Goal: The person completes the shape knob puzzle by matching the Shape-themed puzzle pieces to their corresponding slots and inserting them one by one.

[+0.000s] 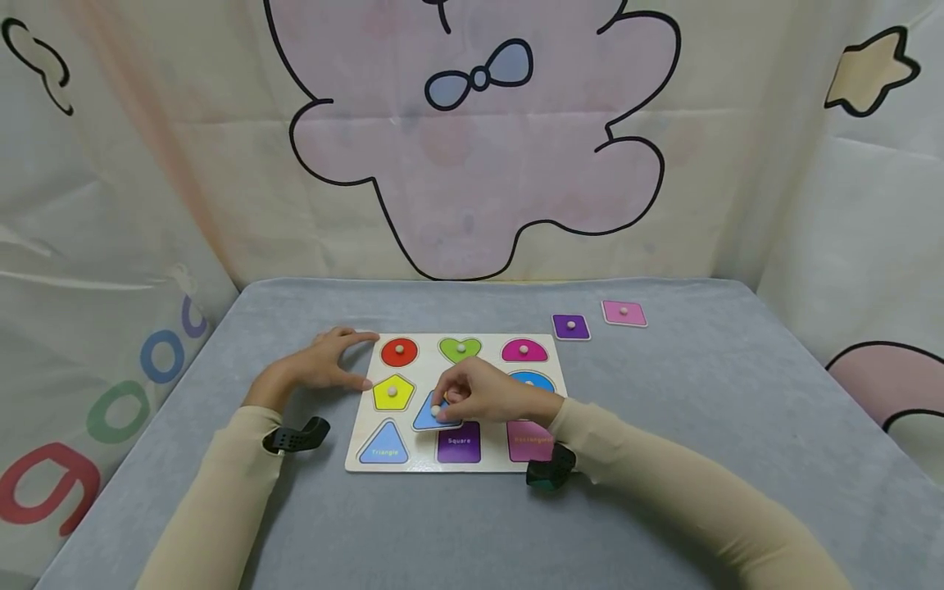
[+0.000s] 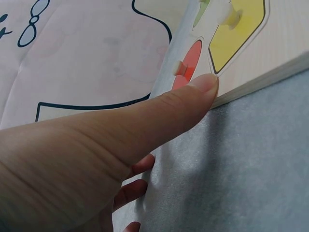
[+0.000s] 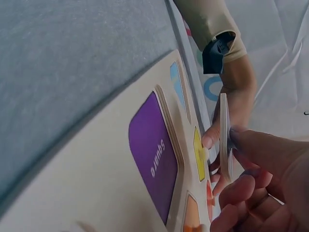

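Note:
A wooden shape puzzle board (image 1: 429,354) lies on the cloth. My right hand (image 1: 479,392) pinches the knob of a blue triangle piece (image 1: 426,419) and holds it above the board, tilted, near the printed triangle recess (image 1: 384,447). In the right wrist view, the triangle piece (image 3: 224,135) appears edge-on, apart from the board. My left hand (image 1: 320,360) is spread at the board's left edge; its thumb (image 2: 193,96) touches that edge beside the yellow pentagon (image 1: 392,392). The purple Square recess (image 1: 459,443) and pink rectangle recess (image 1: 525,442) hold no pieces.
Beyond the board's right corner lie a purple square piece (image 1: 571,327) and a pink rectangle piece (image 1: 624,313). Seated in the board are a red circle (image 1: 399,352), a green heart (image 1: 460,350), a magenta half circle (image 1: 524,351) and an orange piece (image 3: 191,212). Grey-blue cloth (image 1: 701,369) covers the table.

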`<state>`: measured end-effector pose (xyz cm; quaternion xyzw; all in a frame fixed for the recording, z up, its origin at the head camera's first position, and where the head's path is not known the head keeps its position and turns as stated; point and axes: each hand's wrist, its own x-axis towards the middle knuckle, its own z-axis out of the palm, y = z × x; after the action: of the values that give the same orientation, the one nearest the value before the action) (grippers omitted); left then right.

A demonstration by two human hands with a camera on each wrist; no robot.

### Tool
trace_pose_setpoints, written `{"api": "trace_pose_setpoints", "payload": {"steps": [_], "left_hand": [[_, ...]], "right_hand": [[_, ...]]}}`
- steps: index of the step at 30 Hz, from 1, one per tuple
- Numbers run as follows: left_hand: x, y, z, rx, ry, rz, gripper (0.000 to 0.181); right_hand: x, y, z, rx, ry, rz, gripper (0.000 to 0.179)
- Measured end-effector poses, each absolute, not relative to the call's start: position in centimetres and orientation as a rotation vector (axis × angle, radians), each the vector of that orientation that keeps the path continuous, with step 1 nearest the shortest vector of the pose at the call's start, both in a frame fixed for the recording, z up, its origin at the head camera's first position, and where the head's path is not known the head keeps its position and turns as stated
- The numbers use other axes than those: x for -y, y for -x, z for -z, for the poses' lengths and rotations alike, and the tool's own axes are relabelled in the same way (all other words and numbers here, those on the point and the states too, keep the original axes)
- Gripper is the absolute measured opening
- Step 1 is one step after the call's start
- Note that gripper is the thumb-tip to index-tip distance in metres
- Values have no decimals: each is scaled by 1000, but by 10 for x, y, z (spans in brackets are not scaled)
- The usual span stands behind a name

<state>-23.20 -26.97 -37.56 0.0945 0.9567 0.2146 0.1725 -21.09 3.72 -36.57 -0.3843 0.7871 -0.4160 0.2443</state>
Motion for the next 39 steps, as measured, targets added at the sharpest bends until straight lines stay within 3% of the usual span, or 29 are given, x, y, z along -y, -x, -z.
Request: {"api": "trace_pose_setpoints", "payload": {"steps": [26, 39], "left_hand": [[273, 230, 376, -2715, -300, -623, 90], [274, 230, 375, -2718, -323, -627, 88]], "right_hand": [[12, 192, 374, -2052, 1033, 1192, 14], [30, 183, 379, -2119, 1020, 1130, 7]]}}
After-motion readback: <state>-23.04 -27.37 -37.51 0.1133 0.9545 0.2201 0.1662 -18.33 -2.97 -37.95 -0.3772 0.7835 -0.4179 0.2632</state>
